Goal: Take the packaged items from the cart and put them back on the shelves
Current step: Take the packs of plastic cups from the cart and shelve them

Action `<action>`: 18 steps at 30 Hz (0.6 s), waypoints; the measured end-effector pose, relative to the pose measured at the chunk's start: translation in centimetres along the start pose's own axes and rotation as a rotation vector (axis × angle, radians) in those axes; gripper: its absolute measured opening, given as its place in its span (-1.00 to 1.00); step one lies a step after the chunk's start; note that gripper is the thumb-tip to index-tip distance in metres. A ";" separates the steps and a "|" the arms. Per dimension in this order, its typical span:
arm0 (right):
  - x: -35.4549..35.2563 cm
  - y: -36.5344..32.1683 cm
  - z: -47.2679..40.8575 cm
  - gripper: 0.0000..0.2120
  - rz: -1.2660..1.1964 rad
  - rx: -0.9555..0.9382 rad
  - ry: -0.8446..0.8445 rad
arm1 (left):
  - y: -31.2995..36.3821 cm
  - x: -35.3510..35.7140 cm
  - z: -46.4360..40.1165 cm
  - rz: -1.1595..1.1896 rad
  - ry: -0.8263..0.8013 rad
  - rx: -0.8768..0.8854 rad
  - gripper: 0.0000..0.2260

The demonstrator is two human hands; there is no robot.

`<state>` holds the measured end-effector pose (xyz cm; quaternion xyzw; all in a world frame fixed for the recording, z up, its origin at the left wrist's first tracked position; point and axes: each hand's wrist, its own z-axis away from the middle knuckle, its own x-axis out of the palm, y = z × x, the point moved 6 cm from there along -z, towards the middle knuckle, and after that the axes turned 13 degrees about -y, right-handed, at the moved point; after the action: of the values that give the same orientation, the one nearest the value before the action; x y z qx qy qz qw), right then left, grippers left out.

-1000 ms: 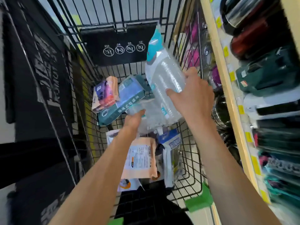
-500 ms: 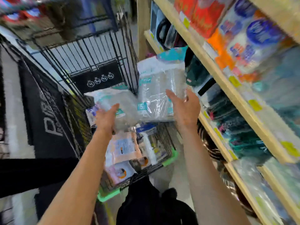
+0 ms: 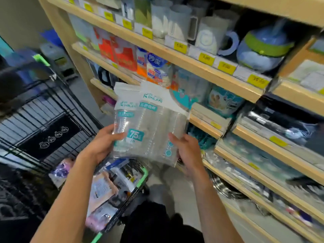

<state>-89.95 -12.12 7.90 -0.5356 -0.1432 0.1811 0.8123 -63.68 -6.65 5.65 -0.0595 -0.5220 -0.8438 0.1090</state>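
Note:
Two clear packs of plastic cups with white and teal headers overlap in front of the shelves. My left hand (image 3: 103, 142) grips the left cup pack (image 3: 123, 120) at its lower left edge. My right hand (image 3: 186, 151) holds the right cup pack (image 3: 157, 130) at its lower right corner. Both packs are upright, lifted above the black wire cart (image 3: 57, 123), which stands at lower left. Several packaged items (image 3: 105, 188) lie in the cart's near corner. The wooden shelves (image 3: 206, 71) rise to the right, just behind the packs.
The shelves hold jugs (image 3: 177, 23), a blue and green kettle (image 3: 263, 48), red and orange packs (image 3: 122, 53) and cup packs (image 3: 222, 100), with yellow price tags along the edges. Dark items fill the lower right shelves. A black mat lies on the floor at far left.
My view has swung up from the cart to the shelves. Both hands have lifted the cup packs out of the cart and brought them together in front of the shelves.

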 end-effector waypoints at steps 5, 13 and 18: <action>-6.8 1.9 2.4 -0.67 -0.104 0.051 0.208 | 3.2 5.8 -6.3 -0.169 -0.122 -0.014 -0.59; -12.2 3.6 2.9 -0.63 -0.220 -0.014 0.519 | 5.7 11.1 -17.4 -0.267 -0.305 0.080 -0.29; -11.9 5.6 2.5 -0.45 -0.309 -0.037 0.599 | 5.5 12.2 -21.4 -0.229 -0.366 0.125 -0.21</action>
<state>-102.47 -13.40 3.23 -0.5517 0.0192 -0.1122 0.8263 -73.89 -29.68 3.47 -0.1450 -0.5877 -0.7919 -0.0807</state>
